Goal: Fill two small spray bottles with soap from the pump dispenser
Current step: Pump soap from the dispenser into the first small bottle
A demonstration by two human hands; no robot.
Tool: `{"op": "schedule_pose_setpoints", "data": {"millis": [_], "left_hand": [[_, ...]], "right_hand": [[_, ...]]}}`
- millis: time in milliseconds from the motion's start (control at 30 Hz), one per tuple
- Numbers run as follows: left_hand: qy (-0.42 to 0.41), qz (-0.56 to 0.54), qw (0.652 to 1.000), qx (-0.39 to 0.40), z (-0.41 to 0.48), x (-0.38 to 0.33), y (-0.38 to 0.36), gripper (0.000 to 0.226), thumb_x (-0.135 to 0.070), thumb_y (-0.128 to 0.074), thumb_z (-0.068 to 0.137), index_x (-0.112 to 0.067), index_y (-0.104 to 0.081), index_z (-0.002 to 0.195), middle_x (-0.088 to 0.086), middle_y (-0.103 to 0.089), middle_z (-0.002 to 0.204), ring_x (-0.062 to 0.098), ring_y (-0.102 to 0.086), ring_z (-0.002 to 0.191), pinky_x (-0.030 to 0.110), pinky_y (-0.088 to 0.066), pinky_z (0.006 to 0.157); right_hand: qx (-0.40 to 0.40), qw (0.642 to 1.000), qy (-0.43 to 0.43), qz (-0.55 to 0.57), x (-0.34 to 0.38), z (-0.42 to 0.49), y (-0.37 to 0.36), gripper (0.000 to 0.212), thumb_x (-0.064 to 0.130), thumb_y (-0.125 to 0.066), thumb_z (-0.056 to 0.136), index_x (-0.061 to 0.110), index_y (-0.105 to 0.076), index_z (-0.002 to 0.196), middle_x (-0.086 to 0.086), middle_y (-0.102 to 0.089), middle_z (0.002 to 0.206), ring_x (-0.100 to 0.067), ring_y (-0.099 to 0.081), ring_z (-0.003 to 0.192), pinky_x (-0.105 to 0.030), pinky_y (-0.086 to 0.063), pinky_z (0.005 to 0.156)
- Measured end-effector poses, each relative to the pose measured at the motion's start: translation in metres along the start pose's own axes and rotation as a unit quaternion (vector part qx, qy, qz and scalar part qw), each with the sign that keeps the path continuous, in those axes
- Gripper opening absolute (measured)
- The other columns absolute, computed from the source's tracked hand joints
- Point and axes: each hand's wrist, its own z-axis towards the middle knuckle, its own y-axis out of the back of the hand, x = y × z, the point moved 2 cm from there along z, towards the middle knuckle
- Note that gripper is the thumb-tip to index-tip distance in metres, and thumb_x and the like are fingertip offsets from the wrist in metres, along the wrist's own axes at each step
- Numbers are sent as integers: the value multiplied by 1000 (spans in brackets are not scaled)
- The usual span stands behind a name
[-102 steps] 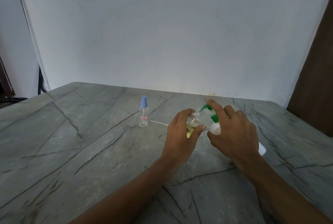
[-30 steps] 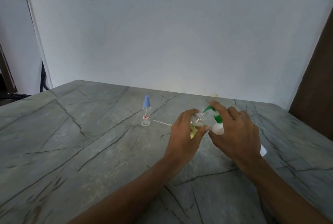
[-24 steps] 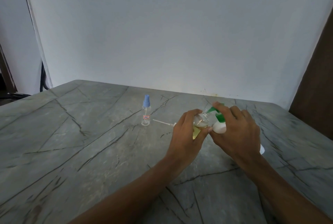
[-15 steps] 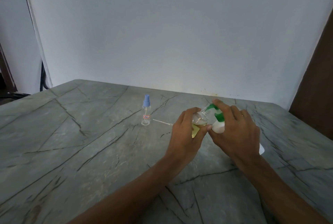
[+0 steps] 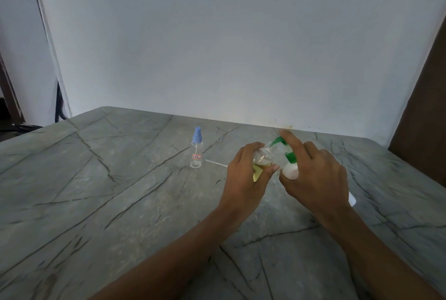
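The left hand gripped the uncapped spray bottle, tilted and part-filled with yellow soap, over the table. Just right of it, the right hand held the pump dispenser, forefinger on the green pump and spout at the bottle's mouth. Farther left stood the blue-capped spray bottle, with a thin white tube lying between the two bottles.

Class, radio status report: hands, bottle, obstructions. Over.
Left hand grips small clear bottle, partly filled with yellow soap. Right hand holds white pump dispenser, forefinger on green pump head. Blue-capped spray bottle stands apart; nothing blocking.
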Motion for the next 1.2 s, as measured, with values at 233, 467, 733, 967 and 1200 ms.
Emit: {"op": "schedule_pose_setpoints", "data": {"millis": [233,467,733,967,1200], "left_hand": [[-10,8,1000,8,-2,-1,0,52,-40,-66,85,-20,-47,128,-4,-56,122,8,-53,104,7,-42,81],[-21,13,999,20,-4,-3,-3,52,-40,-65,86,-19,-47,129,-3,-55,125,4,-49,104,4,-37,82],[-27,6,1000,10,-5,-5,-2,50,-39,-66,85,-18,-48,127,-4,-57,121,4,-52,102,3,-40,79],[-6,4,1000,-5,0,-2,1,51,-38,-68,84,-19,-49,128,-4,-57,122,12,-54,105,13,-45,85],[-1,5,1000,-3,0,0,0,51,-37,-68,84,-20,-48,128,-4,-57,122,13,-55,104,21,-50,87]], "right_hand": [[-10,1000,-1,3,-1,-1,2,93,39,-86,59,29,-39,138,-7,-67,96,-29,-61,77,-34,-53,55],[-19,999,-3,28,-7,-1,-5,83,42,-88,59,25,-49,131,-10,-68,98,-31,-61,79,-40,-56,61],[-33,999,-9,32,-4,-1,-4,83,42,-87,61,25,-46,131,-11,-68,100,-31,-62,80,-39,-55,60],[-13,1000,-1,4,3,0,0,103,44,-85,62,31,-29,148,-7,-67,114,-34,-64,86,-41,-57,58],[-6,1000,-9,-14,3,-1,0,96,41,-85,60,28,-39,144,-8,-67,101,-32,-62,79,-37,-53,56]]}}
